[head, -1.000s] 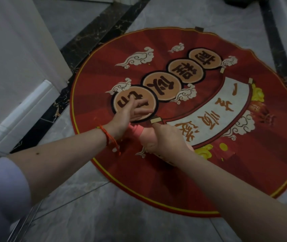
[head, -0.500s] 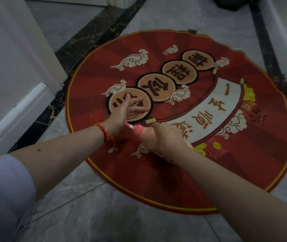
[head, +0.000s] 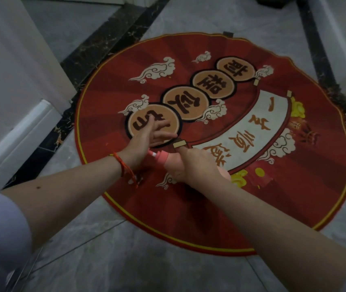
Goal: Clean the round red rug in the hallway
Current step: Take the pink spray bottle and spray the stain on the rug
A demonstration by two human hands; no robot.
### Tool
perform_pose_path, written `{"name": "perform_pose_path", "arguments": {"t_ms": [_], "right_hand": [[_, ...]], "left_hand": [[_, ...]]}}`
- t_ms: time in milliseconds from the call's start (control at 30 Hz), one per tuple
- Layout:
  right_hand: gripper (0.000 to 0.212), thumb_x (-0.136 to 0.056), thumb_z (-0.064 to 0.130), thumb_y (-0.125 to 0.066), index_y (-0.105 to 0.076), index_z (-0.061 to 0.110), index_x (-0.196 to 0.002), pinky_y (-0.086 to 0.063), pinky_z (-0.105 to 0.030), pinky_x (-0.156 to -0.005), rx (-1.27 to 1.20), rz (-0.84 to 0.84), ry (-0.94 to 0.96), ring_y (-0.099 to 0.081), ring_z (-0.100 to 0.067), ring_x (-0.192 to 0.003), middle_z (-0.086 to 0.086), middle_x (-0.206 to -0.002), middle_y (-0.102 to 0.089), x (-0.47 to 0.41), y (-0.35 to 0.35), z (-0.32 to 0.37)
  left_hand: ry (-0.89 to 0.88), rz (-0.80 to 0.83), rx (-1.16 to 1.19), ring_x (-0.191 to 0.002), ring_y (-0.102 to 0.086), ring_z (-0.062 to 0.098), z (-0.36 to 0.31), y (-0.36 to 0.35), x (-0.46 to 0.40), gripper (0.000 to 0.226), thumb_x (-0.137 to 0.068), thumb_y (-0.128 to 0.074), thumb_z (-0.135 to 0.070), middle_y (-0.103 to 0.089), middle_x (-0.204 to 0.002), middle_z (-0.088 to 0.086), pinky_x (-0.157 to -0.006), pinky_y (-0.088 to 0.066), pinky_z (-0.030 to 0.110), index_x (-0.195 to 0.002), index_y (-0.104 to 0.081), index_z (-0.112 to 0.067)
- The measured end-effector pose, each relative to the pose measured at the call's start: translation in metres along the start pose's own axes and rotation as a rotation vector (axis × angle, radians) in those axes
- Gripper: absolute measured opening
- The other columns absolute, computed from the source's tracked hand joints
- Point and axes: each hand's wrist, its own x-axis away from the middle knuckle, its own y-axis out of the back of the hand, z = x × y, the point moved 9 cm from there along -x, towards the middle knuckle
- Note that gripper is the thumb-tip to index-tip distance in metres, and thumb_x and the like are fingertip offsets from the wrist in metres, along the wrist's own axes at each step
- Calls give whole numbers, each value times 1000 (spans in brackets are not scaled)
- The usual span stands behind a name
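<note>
Left hand drawn off pink bottle (right hand grips); rug beneath.

Your left hand hovers over the rug's near-left part; the bottle, in your right hand, lies just right.

Rug open w/ bare floor near; wall blocks left.

You are in the hallway of a home. The round red rug with clouds and big letters lies on a grey stone floor. A dark stone strip runs past the rug's left side, and beyond it stands a white wall.
</note>
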Motion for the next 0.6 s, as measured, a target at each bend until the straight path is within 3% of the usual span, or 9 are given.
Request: {"name": "perform_pose_path", "arguments": {"t_ms": [200, 367, 500, 600], "right_hand": [[54, -76, 40, -71, -49, 19, -121, -35, -30, -69, -61, 15, -38, -61, -25, -100, -3, -108, -63, 4, 6, -7], [52, -72, 43, -73, -51, 20, -113, -41, -32, -71, -117, 43, -82, -61, -24, -95, -2, -102, -63, 16, 16, -29], [58, -66, 46, -78, -56, 21, -114, -47, -33, -78, -251, 12, -95, -59, -20, -96, 1, -102, -63, 35, 25, -54], [60, -61, 42, -83, -59, 20, -112, -49, -33, -79, -398, -21, -92, -59, -17, -95, 2, -102, -63, 45, 26, -60]], "left_hand": [[-20, 2, -38, -119, -55, 15, -18, -1, -2, 64, -101, -4, -49, -70, -110, 1, -107, -37, 35, -137, -47, -17], [-19, 36, -101, -109, -57, 8, -34, -27, 1, 64, -100, -4, -51, -71, -107, -1, -101, -37, 29, -131, -51, -20], [-32, 40, -215, -98, -59, 7, -55, -59, 3, 65, -100, -8, -52, -71, -103, 4, -93, -39, 24, -129, -54, -17], [-34, 34, -295, -102, -59, 16, -67, -71, 2, 65, -100, -11, -52, -71, -101, 7, -96, -38, 30, -126, -56, -15]]}}
